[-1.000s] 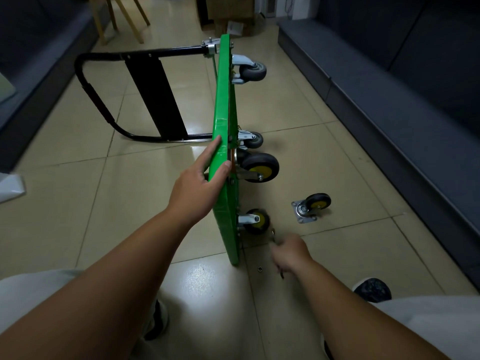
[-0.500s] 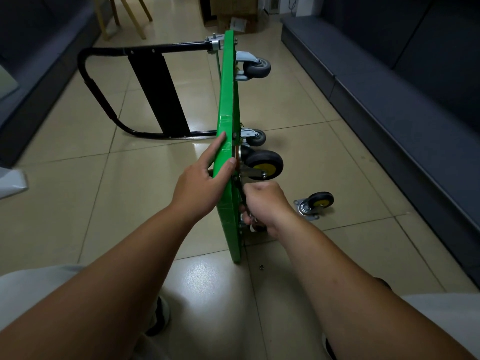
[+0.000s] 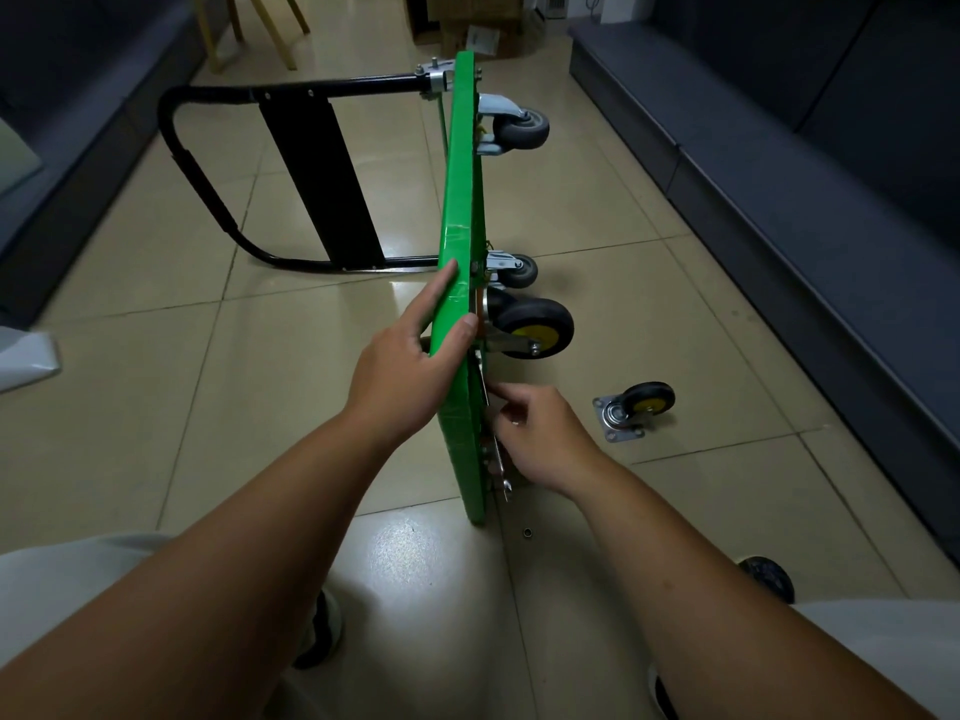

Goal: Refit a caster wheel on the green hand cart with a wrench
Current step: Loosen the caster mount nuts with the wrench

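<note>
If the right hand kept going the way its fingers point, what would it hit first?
Likely the underside of the green cart, beside the wrench that the right hand holds; depth is unclear.

Tiled floor (image 3: 597, 226) — upended cart (image 3: 464, 200), loose caster (image 3: 636, 410), nut (image 3: 528, 532)

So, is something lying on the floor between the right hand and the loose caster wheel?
Nothing visible does. Only bare tile separates the right hand, which holds the wrench against the green cart, from the loose caster wheel. A small nut lies nearer the person, off that path.
</note>
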The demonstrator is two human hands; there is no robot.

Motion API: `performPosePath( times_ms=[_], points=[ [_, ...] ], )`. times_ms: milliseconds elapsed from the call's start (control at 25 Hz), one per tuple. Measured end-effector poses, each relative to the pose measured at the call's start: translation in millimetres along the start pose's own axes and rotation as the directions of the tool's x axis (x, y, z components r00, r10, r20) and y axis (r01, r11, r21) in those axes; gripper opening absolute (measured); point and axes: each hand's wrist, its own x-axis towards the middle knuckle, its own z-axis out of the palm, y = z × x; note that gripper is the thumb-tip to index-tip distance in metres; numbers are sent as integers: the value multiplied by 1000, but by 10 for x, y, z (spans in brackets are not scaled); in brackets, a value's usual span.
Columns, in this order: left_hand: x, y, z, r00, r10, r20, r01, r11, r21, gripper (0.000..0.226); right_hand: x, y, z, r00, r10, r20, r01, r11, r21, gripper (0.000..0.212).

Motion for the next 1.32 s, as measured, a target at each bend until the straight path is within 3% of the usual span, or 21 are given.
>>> performPosePath(
  times_ms=[200, 400, 560, 640, 720, 760, 840, 920, 1080, 1200, 1320],
  points=[
    [9, -28, -4, 1000, 24, 3, -24, 1000, -9, 57, 164, 532, 209, 975, -169, -142, 133, 963, -235, 47],
    [30, -38, -29, 1000, 18, 2, -18, 999, -28, 59, 315, 658, 367, 971, -194, -137, 164, 964, -209, 47],
    [46, -32, -14, 999, 37, 4, -37, 999, -26, 59, 241, 747, 343, 985, -119, -122, 95, 978, -188, 44],
    [34, -21, -11, 999, 51, 8, -51, 998, -30, 60, 103, 867, 281, 991, -36, -130, 11, 982, -186, 38],
    [23, -13, -9, 999, 41, 12, -41, 998, -40, 60, -51, 1064, 201, 971, 160, -179, -188, 969, -159, 22],
    [11, 4, -9, 999, 34, 11, -34, 999, -43, 60, -129, 1167, 149, 929, 316, -193, -345, 928, -142, 15],
    [-14, 29, -11, 1000, 18, 12, -18, 999, -43, 59, -264, 1244, 49, 772, 610, -178, -627, 776, -62, 15],
    [-34, 39, -8, 1000, 3, 15, -2, 998, -56, 59, -295, 1121, -9, 693, 705, -148, -701, 708, 87, 18],
    [-55, 47, 6, 999, -31, 20, 33, 994, -101, 60, -179, 264, -111, 812, 575, -101, -509, 782, 360, 14],
    [-66, 63, -2, 999, -41, 20, 43, 994, -105, 60, -141, -412, -203, 898, 440, -16, -391, 813, 431, 12],
    [-73, 74, -15, 999, -45, 16, 47, 994, -101, 62, -128, -705, -216, 935, 354, 13, -322, 833, 450, 13]
  ],
)
